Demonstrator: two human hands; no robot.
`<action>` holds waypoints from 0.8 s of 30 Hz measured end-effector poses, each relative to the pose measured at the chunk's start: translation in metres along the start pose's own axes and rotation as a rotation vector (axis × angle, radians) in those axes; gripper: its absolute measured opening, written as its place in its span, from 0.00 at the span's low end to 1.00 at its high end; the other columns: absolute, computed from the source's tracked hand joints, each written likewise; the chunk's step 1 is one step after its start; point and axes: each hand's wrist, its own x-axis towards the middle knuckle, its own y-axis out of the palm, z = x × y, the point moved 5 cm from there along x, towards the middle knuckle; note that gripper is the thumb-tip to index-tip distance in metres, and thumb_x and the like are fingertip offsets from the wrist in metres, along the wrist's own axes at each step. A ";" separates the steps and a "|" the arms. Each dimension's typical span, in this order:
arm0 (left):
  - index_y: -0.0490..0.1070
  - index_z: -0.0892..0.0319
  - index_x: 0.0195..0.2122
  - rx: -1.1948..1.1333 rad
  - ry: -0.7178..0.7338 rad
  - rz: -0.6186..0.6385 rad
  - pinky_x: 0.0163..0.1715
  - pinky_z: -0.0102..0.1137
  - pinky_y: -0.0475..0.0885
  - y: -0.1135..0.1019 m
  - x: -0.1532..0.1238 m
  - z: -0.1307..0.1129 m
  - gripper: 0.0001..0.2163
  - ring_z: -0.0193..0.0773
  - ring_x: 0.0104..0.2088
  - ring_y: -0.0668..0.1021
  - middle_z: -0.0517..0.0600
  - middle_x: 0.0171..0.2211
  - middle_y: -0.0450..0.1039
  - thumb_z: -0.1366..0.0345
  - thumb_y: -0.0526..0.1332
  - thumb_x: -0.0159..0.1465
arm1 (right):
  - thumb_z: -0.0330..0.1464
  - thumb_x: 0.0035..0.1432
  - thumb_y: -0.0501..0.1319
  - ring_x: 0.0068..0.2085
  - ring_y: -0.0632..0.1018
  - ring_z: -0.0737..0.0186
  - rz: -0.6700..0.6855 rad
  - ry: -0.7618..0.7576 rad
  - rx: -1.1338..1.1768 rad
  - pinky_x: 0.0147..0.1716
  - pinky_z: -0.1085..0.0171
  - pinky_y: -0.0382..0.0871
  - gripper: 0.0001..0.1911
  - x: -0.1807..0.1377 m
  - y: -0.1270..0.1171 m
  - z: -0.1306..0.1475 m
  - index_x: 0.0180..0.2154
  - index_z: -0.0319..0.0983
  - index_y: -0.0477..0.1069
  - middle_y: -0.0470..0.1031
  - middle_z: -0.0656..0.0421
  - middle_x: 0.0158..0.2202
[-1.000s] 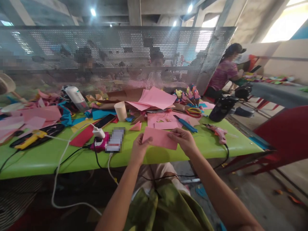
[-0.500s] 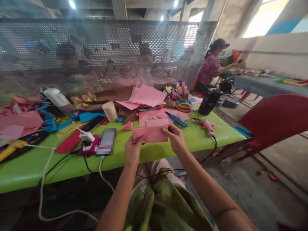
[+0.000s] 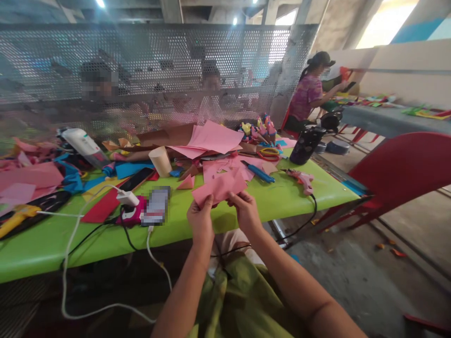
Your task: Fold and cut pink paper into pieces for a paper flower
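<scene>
A pink sheet of paper [image 3: 219, 187] is held up over the front edge of the green-covered table [image 3: 183, 218], slightly bent in the middle. My left hand [image 3: 201, 217] pinches its lower left part, thumb on top. At its lower right edge, my right hand [image 3: 245, 209] is closed on the same sheet. Just beyond lie more pink paper pieces [image 3: 214, 170], a blue utility knife [image 3: 259, 172] and a small folded pink paper [image 3: 186, 182]. To the right rests a pink glue gun [image 3: 302, 180] with a black cord.
Left of my hands are a phone [image 3: 156, 205], a magenta power adapter [image 3: 136, 211] and white cables. Behind stand a beige paper tube [image 3: 160, 162], stacked pink sheets [image 3: 216, 137], scissors [image 3: 269, 154] and a dark tumbler [image 3: 307, 145]. A red chair [image 3: 405, 169] stands right; a person [image 3: 312, 91] sits beyond.
My hands have moved closer together. The right hand has shifted from the sheet's upper right corner to its lower edge, and the flat sheet is now bent and tilted.
</scene>
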 end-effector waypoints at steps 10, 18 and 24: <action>0.78 0.62 0.33 0.073 0.046 -0.004 0.26 0.26 0.72 -0.014 0.014 0.004 0.17 0.31 0.24 0.75 0.47 0.27 0.77 0.57 0.73 0.46 | 0.42 0.57 0.64 0.32 0.72 0.63 -0.061 -0.491 -0.433 0.35 0.62 0.68 0.10 0.016 -0.030 0.065 0.34 0.42 0.74 0.75 0.58 0.34; 0.77 0.61 0.38 0.193 0.036 0.141 0.25 0.26 0.73 -0.008 0.003 0.010 0.18 0.32 0.25 0.75 0.48 0.30 0.77 0.53 0.69 0.52 | 0.30 0.65 0.58 0.49 0.79 0.58 0.280 -0.838 -0.834 0.48 0.60 0.74 0.14 0.002 0.013 0.059 0.49 0.47 0.77 0.78 0.54 0.49; 0.77 0.59 0.42 0.052 -0.065 0.188 0.31 0.29 0.77 -0.004 -0.002 0.011 0.21 0.39 0.39 0.79 0.53 0.42 0.78 0.49 0.67 0.55 | 0.30 0.64 0.61 0.46 0.80 0.59 0.241 -0.922 -0.891 0.45 0.62 0.74 0.08 -0.002 0.011 0.060 0.43 0.45 0.78 0.79 0.55 0.44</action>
